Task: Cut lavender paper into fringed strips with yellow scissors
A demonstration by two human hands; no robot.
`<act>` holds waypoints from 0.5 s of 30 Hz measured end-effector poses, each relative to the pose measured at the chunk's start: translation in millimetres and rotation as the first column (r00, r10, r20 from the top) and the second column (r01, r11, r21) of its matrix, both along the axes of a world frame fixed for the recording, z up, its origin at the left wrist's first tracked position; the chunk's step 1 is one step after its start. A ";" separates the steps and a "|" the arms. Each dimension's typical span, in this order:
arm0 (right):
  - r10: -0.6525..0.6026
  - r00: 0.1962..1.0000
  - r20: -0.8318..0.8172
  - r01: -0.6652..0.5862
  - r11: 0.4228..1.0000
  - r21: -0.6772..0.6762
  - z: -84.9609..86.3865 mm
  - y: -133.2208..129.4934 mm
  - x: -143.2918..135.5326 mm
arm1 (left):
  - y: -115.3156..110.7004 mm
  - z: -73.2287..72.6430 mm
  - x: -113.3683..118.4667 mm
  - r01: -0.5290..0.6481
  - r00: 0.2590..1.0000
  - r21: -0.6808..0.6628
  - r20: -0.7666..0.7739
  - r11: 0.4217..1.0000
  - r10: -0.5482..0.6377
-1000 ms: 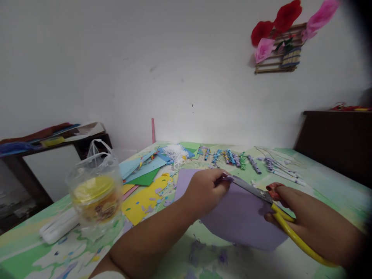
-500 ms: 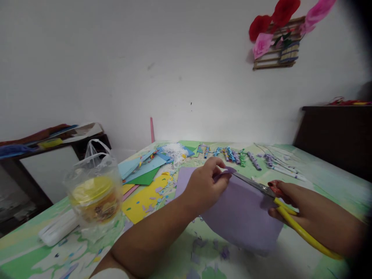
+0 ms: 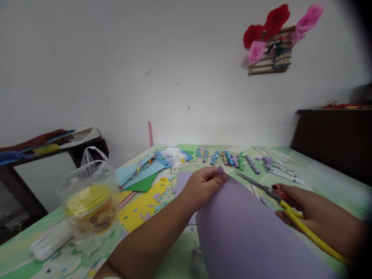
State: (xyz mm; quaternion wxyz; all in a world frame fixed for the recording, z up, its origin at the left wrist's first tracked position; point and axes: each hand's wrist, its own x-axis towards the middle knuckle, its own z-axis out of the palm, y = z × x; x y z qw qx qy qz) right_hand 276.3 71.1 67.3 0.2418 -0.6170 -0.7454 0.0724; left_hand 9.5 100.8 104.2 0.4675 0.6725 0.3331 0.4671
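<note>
Pale wall (image 3: 180, 77) behind — purple paper (image 3: 244, 228) droops from the left hand (image 3: 205, 185).

The picture's bottom edge is cutting off the large lilac paper sheet (image 3: 250, 232), while the left hand (image 3: 205, 184) is covering part of its raised corner. The bare left forearm (image 3: 157, 228) is hiding some of the scrap-strewn yellow paper (image 3: 138, 207). The right hand (image 3: 305, 207) is concealing part of the red-and-yellow handles of the metal-bladed scissors (image 3: 280, 199). A crinkled clear plastic bag (image 3: 93, 164) is blurring the label on the yellow-lidded tub (image 3: 91, 211). The right edge is cropping the dark brown cabinet (image 3: 334, 143), where small red items (image 3: 343, 105) are appearing too small to identify.
</note>
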 end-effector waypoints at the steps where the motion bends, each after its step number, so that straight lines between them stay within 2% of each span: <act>1: 0.018 1.000 0.003 -0.018 0.999 -0.040 0.1 -0.2 1.0 | -0.1 -1.2 0.2 0.009 1.000 -0.008 0.012 1.000 -0.009; 7: 0.086 0.996 -0.025 -0.089 0.986 -0.140 2.4 0.5 3.4 | -1.7 -8.4 3.5 0.108 0.994 -0.082 0.040 0.991 -0.105; 10: 0.089 0.991 -0.098 -0.103 0.984 -0.146 -1.2 2.8 0.6 | -2.0 -10.6 4.9 0.148 0.988 -0.096 0.069 0.984 -0.142; 13: 0.149 0.930 -0.336 -0.190 0.977 -0.093 -8.1 3.0 -8.8 | -1.6 -12.0 6.4 0.196 0.977 -0.133 0.113 0.972 -0.182; 15: 0.228 0.811 -0.538 -0.286 0.958 -0.026 -12.6 2.2 -17.9 | -1.7 -12.3 7.2 0.219 0.973 -0.157 0.111 0.963 -0.203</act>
